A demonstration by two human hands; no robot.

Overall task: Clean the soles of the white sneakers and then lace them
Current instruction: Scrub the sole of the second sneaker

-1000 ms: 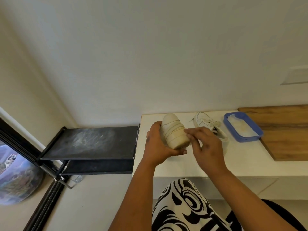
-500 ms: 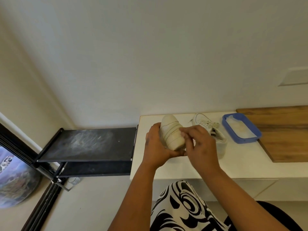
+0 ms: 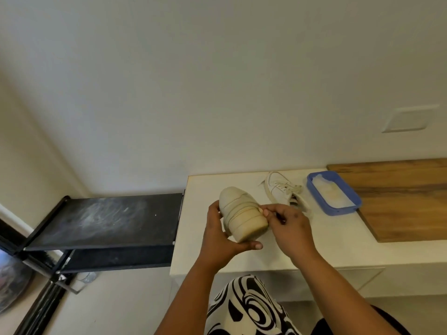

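My left hand (image 3: 219, 234) grips a white sneaker (image 3: 242, 215) above the table's front left part. Its beige grooved sole faces me and its toe points away. My right hand (image 3: 290, 227) is at the sole's right edge, with the fingertips pinched together against the rim. Whether something small sits between those fingers is too hard to see. The second white sneaker (image 3: 281, 189) lies upright on the white table (image 3: 338, 252) behind my right hand, with loose laces on top.
A blue tray (image 3: 352, 208) with pale contents sits right of the second sneaker, next to a wooden board (image 3: 406, 204). A black two-tier rack (image 3: 104, 218) stands left of the table, against the wall. My patterned lap is below the table edge.
My right hand slid from over the sole to its right edge and pinched there. The left hand kept hold of the sneaker, and the view shifted a little.
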